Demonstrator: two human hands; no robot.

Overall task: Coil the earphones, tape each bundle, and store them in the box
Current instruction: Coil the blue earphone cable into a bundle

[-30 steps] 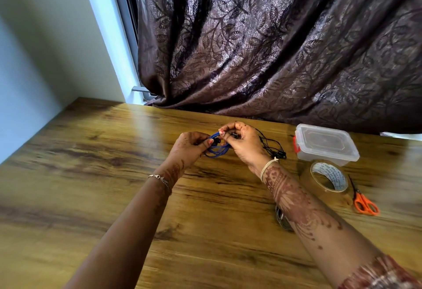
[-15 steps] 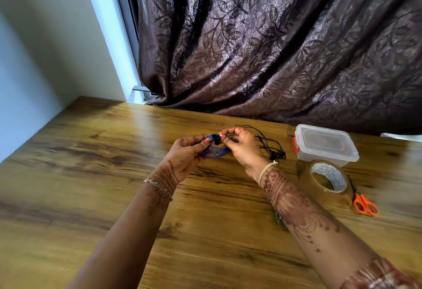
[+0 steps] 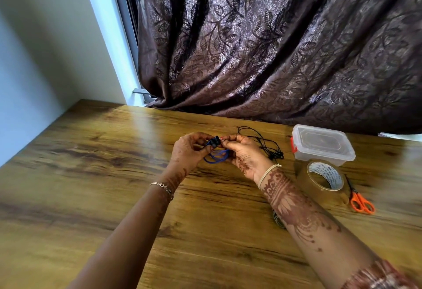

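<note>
Fingers (image 3: 229, 138) pinching blue earphones (image 3: 217, 156), wooden table (image 3: 91, 174), brown leaf-patterned curtain (image 3: 274, 48) behind

A glossy wood-grain table top (image 3: 91, 174) carries a clear plastic lidded box (image 3: 323, 144), a shiny brown tape roll (image 3: 319, 186), and orange plastic-handled scissors (image 3: 360, 202) below a sheeny embossed brown cloth curtain (image 3: 274, 48).

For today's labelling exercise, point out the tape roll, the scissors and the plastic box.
tape roll (image 3: 332, 176), head view, printed inner core.
scissors (image 3: 355, 198), head view, orange handle.
plastic box (image 3: 323, 141), head view, clear lid.
</note>
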